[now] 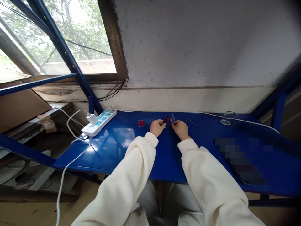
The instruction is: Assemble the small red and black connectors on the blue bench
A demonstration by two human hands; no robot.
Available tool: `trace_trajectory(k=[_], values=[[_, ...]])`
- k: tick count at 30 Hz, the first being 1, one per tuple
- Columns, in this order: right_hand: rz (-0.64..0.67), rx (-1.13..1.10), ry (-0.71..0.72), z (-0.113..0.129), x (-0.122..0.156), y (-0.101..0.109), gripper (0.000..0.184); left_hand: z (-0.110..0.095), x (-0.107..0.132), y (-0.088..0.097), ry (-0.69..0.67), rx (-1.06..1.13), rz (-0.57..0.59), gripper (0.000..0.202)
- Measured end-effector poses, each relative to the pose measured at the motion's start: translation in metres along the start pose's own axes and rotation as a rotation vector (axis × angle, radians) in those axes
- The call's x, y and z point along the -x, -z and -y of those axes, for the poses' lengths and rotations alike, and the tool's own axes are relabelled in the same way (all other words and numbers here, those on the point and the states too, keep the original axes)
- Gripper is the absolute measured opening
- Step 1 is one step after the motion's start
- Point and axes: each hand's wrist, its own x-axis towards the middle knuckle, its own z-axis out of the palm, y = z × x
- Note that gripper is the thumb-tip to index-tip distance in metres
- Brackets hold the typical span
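Containers: one shallow clear dish [225, 122] far right on the blue desk [122, 147], with a second clear ring or lid [231, 114] just behind it; touching or overlapping, can't tell which. Contents: can't tell, too small and see-through. White cable [254, 123] runs past them along the back edge

Work item: small red-and-black part [167, 119], upright at the back of the desk, between the two hands and just beyond the fingertips. Cluster of clear bits [172, 118] right beside it. Left hand [157, 127] curled, fingertips toward the part. Right hand [180, 128] curled, fingertips close to the clear bits. Whether either hand actually grips anything: can't tell, too small in view

Other: two red parts [140, 123] standing left of the left hand, apart from it. Row of tiny dark parts [190, 120] right of the right hand. Power strip [100, 122] far left, white charger [92, 118] plugged into it
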Motion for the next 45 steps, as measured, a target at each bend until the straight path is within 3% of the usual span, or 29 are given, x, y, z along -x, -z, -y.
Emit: trace_trajectory(k=[6, 19, 45], values=[[0.014, -0.004, 0.003, 0.000, 0.000, 0.001, 0.023, -0.002, -0.016, -0.017, 0.008, -0.148, -0.001, 0.014], [0.015, 0.004, -0.006, 0.001, -0.001, -0.001, 0.023, -0.013, -0.014, -0.024, 0.053, -0.468, 0.056, 0.013], [0.018, -0.013, -0.020, 0.001, -0.003, -0.002, 0.022, -0.012, -0.014, -0.026, 0.041, -0.549, 0.033, 0.018]])
